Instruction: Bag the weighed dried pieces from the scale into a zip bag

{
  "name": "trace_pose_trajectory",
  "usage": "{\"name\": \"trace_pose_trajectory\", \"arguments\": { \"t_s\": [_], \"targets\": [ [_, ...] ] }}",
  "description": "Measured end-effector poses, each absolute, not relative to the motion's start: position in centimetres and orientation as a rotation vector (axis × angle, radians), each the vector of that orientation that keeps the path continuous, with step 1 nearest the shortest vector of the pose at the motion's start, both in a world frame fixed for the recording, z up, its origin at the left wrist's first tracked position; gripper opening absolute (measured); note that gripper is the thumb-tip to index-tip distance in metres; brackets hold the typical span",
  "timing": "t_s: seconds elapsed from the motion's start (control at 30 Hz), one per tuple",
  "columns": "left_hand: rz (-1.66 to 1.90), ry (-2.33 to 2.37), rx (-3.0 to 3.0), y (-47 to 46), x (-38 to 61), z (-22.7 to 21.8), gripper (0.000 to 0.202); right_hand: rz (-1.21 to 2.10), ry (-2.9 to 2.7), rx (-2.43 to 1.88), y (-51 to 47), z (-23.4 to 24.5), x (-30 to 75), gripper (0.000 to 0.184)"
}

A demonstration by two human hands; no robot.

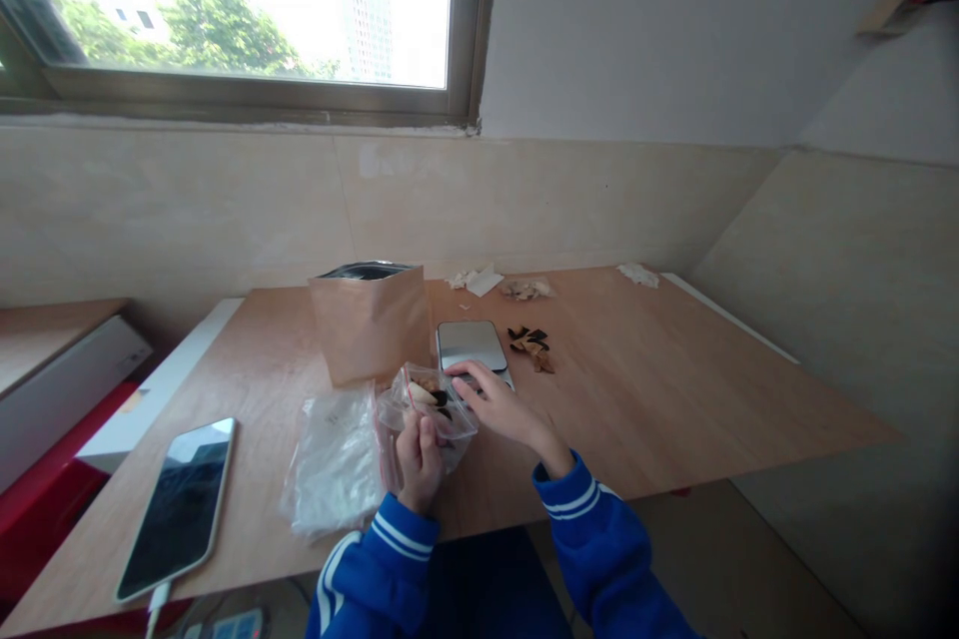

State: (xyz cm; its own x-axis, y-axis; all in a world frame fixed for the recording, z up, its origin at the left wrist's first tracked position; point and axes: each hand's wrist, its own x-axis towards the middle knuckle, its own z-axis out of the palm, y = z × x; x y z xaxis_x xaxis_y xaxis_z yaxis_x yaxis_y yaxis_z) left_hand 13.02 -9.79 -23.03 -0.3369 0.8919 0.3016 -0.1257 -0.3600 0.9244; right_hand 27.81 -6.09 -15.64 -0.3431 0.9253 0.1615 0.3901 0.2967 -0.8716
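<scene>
My left hand is closed on the near side of a clear zip-lock bag. Inside the bag are pale and dark dried pieces. My right hand reaches over the bag's right edge, its fingers stretched out and apart; whether they touch the plastic is hard to tell. Just beyond that hand lies a small digital scale with a bare metal plate, its front partly hidden. Left of the held bag, a stack of flat clear zip-lock bags rests on the table.
A brown kraft pouch stands upright with its top open. Dark and brown dried pieces lie right of the scale. Behind are a clear bag of pale pieces and crumpled white paper. A charging tablet lies on the wooden table.
</scene>
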Motion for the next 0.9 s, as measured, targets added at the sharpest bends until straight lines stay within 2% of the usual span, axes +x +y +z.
{"name": "trace_pose_trajectory", "arguments": {
  "t_s": [0.03, 0.13, 0.17, 0.2, 0.23, 0.33, 0.4, 0.5, 0.57, 0.63, 0.67, 0.77, 0.9],
  "targets": [
    [1.792, 1.136, 1.204, -9.8, 13.0, -23.1, 0.040, 1.120, -1.791, -1.147, -6.6, -15.9, 28.1, 0.035],
    [1.837, 1.236, 1.277, -9.6, 13.0, -23.2, 0.045, 1.546, -1.615, -0.985, -8.2, -16.7, 28.4, 0.084],
    [1.854, 1.261, 1.274, -9.6, 13.1, -23.2, 0.046, 1.627, -1.579, -0.932, -8.7, -17.1, 28.4, 0.094],
    [1.866, 1.275, 1.267, -9.5, 13.2, -23.1, 0.046, 1.648, -1.548, -0.904, -9.1, -17.4, 28.2, 0.097],
    [1.873, 1.272, 1.262, -9.5, 13.4, -22.9, 0.045, 1.618, -1.527, -0.908, -9.4, -17.7, 28.0, 0.091],
    [1.857, 1.185, 1.289, -9.6, 13.8, -21.8, 0.042, 1.368, -1.511, -1.001, -9.7, -18.2, 27.2, 0.057],
    [1.777, 1.090, 1.385, -9.9, 13.9, -20.9, 0.040, 1.232, -1.504, -1.022, -9.6, -18.3, 27.1, 0.049],
    [1.686, 1.030, 1.606, -10.4, 13.2, -20.2, 0.035, 1.104, -1.459, -1.010, -9.4, -17.9, 27.8, 0.046],
    [1.765, 1.131, 1.665, -10.5, 12.5, -20.1, 0.028, 1.055, -1.430, -1.007, -9.4, -17.6, 28.6, 0.045],
    [1.871, 1.317, 1.557, -10.1, 11.8, -20.0, 0.023, 1.027, -1.404, -1.008, -9.4, -17.4, 29.5, 0.046],
    [1.880, 1.393, 1.463, -9.7, 11.4, -20.0, 0.027, 1.021, -1.395, -1.013, -9.5, -17.3, 29.8, 0.046],
    [1.625, 1.362, 1.294, -8.5, 10.9, -19.3, 0.043, 1.016, -1.357, -1.041, -9.7, -17.5, 30.5, 0.050],
    [1.298, 1.084, 1.270, -7.8, 11.0, -18.6, 0.046, 1.052, -1.284, -1.024, -9.8, -17.8, 30.3, 0.054]
  ]
}}
